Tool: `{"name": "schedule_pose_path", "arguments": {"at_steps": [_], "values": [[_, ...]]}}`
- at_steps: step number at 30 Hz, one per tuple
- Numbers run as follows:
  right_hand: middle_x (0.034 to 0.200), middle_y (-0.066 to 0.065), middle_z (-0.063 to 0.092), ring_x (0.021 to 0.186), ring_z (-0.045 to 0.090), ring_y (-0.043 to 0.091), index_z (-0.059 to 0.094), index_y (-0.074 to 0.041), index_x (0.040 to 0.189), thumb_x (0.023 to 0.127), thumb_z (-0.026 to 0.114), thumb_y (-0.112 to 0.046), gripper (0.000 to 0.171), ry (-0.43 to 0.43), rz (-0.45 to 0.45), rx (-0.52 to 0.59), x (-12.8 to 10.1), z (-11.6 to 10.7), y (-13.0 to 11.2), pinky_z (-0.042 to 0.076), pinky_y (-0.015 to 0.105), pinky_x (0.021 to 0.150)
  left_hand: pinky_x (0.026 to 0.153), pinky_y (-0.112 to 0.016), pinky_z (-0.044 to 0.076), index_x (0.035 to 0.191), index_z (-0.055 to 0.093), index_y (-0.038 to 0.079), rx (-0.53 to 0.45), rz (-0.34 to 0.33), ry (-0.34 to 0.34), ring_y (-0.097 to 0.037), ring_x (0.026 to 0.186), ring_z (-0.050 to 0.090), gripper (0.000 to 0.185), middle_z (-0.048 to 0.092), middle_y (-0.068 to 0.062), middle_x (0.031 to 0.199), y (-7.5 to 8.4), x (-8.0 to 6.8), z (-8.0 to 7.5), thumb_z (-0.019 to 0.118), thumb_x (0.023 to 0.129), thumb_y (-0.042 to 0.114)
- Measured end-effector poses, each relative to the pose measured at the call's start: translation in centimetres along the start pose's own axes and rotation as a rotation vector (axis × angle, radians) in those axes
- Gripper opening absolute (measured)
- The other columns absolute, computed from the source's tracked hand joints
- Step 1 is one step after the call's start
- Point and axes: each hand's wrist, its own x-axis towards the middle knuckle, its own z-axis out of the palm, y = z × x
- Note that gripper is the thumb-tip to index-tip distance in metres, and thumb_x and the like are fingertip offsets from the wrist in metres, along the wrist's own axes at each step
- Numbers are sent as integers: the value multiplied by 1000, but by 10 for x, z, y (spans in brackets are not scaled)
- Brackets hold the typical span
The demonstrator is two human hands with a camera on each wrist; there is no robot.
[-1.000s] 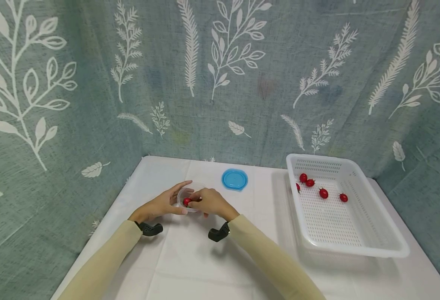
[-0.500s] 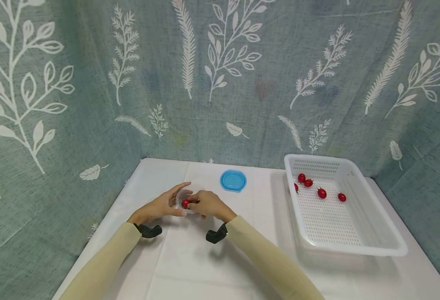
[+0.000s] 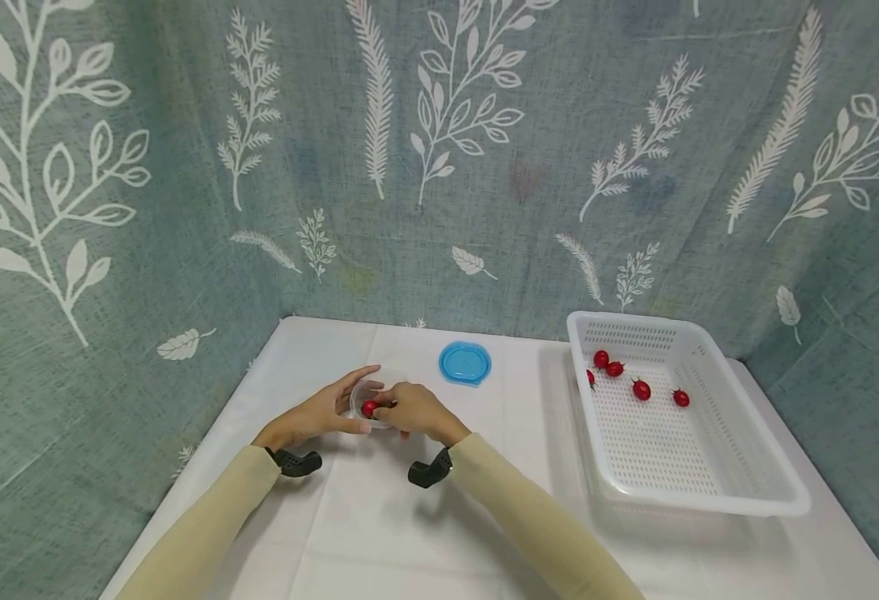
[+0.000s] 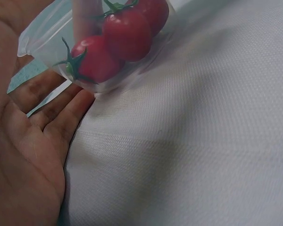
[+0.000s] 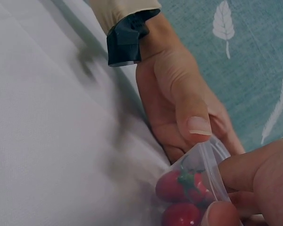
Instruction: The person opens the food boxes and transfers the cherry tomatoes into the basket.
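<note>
A clear plastic cup (image 3: 360, 393) stands on the white cloth, with several red cherry tomatoes (image 4: 127, 35) in it, green stems attached. My left hand (image 3: 317, 415) holds the cup from the left, the thumb near its rim in the right wrist view and the other fingers around the far side. From the right, my right hand (image 3: 420, 410) reaches over the rim with curled fingers inside the cup. Its fingertips are at a cherry tomato (image 3: 369, 408); one finger (image 4: 86, 21) shows upright behind the tomatoes in the left wrist view. Part of the grip is hidden.
A blue lid (image 3: 465, 363) lies on the cloth beyond the right hand. To the right stands a white perforated basket (image 3: 709, 500) with several cherry tomatoes (image 3: 641, 389) near its back left. A patterned curtain (image 3: 499, 167) borders the table at the back and sides.
The camera has shifted slightly. Both hands stay at the cup, the right fingers a little lower over the tomato.
</note>
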Motion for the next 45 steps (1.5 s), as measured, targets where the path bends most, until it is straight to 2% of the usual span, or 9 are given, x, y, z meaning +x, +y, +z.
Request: {"name": "schedule_pose_path", "arguments": {"at_steps": [2, 9, 18, 23, 30, 35, 37, 42, 45], "values": [[88, -2, 69, 47, 57, 17, 74, -9, 126, 103, 63, -20, 27, -3, 4, 5, 0, -1, -1, 56, 34, 55, 123, -54, 23, 165, 19, 37, 6, 0, 1, -25, 155, 21, 102, 22, -4, 169, 0, 0, -1, 84, 89, 19], [115, 0, 72, 50, 57, 17, 73, -9, 128, 101, 67, -21, 30, 18, 38, 60, -1, -1, -3, 57, 36, 57, 123, -56, 23, 165, 19, 39, 30, -13, 16, -28, 156, 19, 103, 14, -2, 171, 2, -1, -3, 86, 88, 22], [104, -5, 68, 52, 54, 16, 75, -9, 123, 102, 66, -21, 26, -15, 26, 65, 0, -3, -1, 53, 33, 54, 122, -57, 23, 166, 16, 32, 18, -5, 3, -28, 155, 22, 104, 23, -6, 168, 2, -1, -2, 85, 88, 21], [114, 1, 72, 49, 62, 21, 74, -10, 128, 101, 66, -22, 30, 15, -20, -124, -4, -12, -2, 54, 30, 52, 123, -58, 21, 167, 16, 32, 23, 6, 1, -26, 156, 17, 104, 24, -5, 168, 4, 1, -1, 84, 89, 21], [115, -2, 75, 53, 60, 8, 77, -13, 123, 100, 67, -20, 26, 66, -76, -348, -9, -21, -4, 50, 23, 49, 123, -60, 18, 167, 16, 30, 28, 20, -1, -26, 156, 15, 102, 32, -4, 165, 2, 1, 0, 83, 90, 20], [78, -6, 69, 56, 46, 6, 83, -12, 95, 100, 65, -23, 22, 37, -83, -479, -8, -20, -7, 36, 21, 48, 123, -57, 21, 166, 19, 33, 9, 22, 0, -25, 155, 20, 102, 33, -3, 165, -1, -1, 2, 84, 89, 19], [74, -4, 61, 57, 44, 8, 81, -14, 82, 102, 64, -25, 28, 21, -67, -535, -8, -19, -9, 34, 22, 48, 124, -55, 21, 165, 21, 37, 2, 19, 0, -24, 155, 21, 101, 33, -3, 165, -2, -1, 2, 85, 88, 19], [101, -3, 63, 70, 52, 10, 74, -21, 83, 106, 56, -29, 30, -24, -24, -683, -9, -16, -12, 43, 26, 56, 124, -54, 21, 162, 23, 44, 10, 14, 1, -23, 156, 18, 99, 31, -4, 166, -2, -1, 2, 85, 88, 20], [101, -2, 64, 72, 55, 11, 70, -22, 84, 107, 53, -29, 30, -53, -10, -694, -9, -16, -14, 47, 27, 58, 124, -56, 20, 163, 21, 43, 14, 27, -1, -24, 156, 17, 99, 31, -6, 166, -2, -1, 2, 84, 89, 20]]}}
